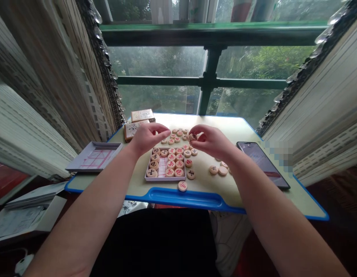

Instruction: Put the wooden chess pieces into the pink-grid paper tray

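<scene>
A shallow white box (pixel 161 178) at the middle of a small blue-edged table (pixel 195 198) holds several round wooden chess discs with red or black characters. More discs (pixel 178 135) lie loose behind it and to its right (pixel 218 169). My left hand (pixel 148 136) hovers above the box's far left corner, fingertips pinched together; what they hold, if anything, is hidden. My right hand (pixel 210 140) is closed on a single disc (pixel 192 136) just above the loose pile.
The box's lid (pixel 94 156) lies at the table's left edge. Two small patterned boxes (pixel 139 122) sit at the far left corner. A phone (pixel 261 163) lies at the right. One disc (pixel 182 186) sits near the front lip. A window is behind.
</scene>
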Demonstrator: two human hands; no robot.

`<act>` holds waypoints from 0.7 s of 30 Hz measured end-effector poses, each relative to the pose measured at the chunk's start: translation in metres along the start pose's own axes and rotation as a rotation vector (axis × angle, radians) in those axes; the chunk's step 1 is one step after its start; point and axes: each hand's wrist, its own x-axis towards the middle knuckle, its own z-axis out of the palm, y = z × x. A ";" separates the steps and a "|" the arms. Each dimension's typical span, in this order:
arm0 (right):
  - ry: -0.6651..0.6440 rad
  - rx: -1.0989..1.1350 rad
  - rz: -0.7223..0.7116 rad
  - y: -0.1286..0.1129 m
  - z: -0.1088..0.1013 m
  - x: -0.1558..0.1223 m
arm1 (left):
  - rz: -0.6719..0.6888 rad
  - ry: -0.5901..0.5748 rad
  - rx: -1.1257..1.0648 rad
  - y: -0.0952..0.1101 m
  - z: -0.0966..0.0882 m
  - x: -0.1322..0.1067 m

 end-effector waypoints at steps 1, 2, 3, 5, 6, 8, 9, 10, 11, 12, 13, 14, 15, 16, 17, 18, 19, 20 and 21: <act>-0.017 -0.008 -0.037 -0.001 0.006 0.000 | 0.010 -0.035 -0.022 0.004 0.000 -0.001; -0.032 -0.018 -0.081 -0.001 0.013 -0.001 | 0.027 -0.057 -0.038 0.006 -0.001 -0.001; -0.043 -0.025 -0.130 -0.002 0.019 -0.001 | 0.042 -0.067 -0.064 0.008 -0.001 -0.002; -0.056 -0.033 -0.219 -0.002 0.029 -0.001 | 0.042 -0.105 -0.124 0.011 -0.002 -0.002; -0.055 -0.037 -0.257 -0.002 0.033 -0.001 | 0.033 -0.121 -0.159 0.012 -0.003 -0.002; -0.034 -0.047 -0.314 -0.003 0.037 -0.001 | -0.001 -0.181 -0.211 0.015 -0.004 -0.002; -0.020 -0.052 -0.331 -0.003 0.037 -0.001 | -0.023 -0.221 -0.223 0.016 -0.005 -0.002; -0.004 -0.056 -0.339 -0.003 0.037 -0.002 | -0.046 -0.267 -0.224 0.018 -0.006 -0.002; 0.010 -0.059 -0.341 -0.004 0.036 -0.002 | -0.066 -0.307 -0.213 0.019 -0.006 -0.002; 0.021 -0.061 -0.339 -0.004 0.035 -0.002 | -0.079 -0.329 -0.194 0.020 -0.006 -0.002; 0.028 -0.064 -0.335 -0.004 0.033 -0.002 | -0.085 -0.332 -0.170 0.020 -0.006 -0.002; 0.034 -0.071 -0.329 -0.004 0.032 -0.003 | -0.085 -0.320 -0.142 0.020 -0.006 -0.002; 0.039 -0.081 -0.322 -0.004 0.031 -0.002 | -0.084 -0.297 -0.110 0.019 -0.006 -0.001; 0.048 -0.095 -0.314 -0.003 0.031 -0.002 | -0.085 -0.277 -0.074 0.018 -0.006 -0.001; 0.056 -0.111 -0.305 -0.002 0.030 -0.002 | -0.088 -0.272 -0.034 0.016 -0.006 -0.001; 0.063 -0.128 -0.297 -0.001 0.030 -0.001 | -0.092 -0.283 0.007 0.014 -0.007 0.000; 0.070 -0.144 -0.292 0.000 0.031 -0.001 | -0.098 -0.306 0.046 0.013 -0.007 0.000; 0.073 -0.159 -0.291 0.001 0.031 -0.001 | -0.104 -0.336 0.077 0.012 -0.007 0.000; 0.073 -0.171 -0.291 0.002 0.032 -0.001 | -0.111 -0.368 0.098 0.011 -0.008 0.000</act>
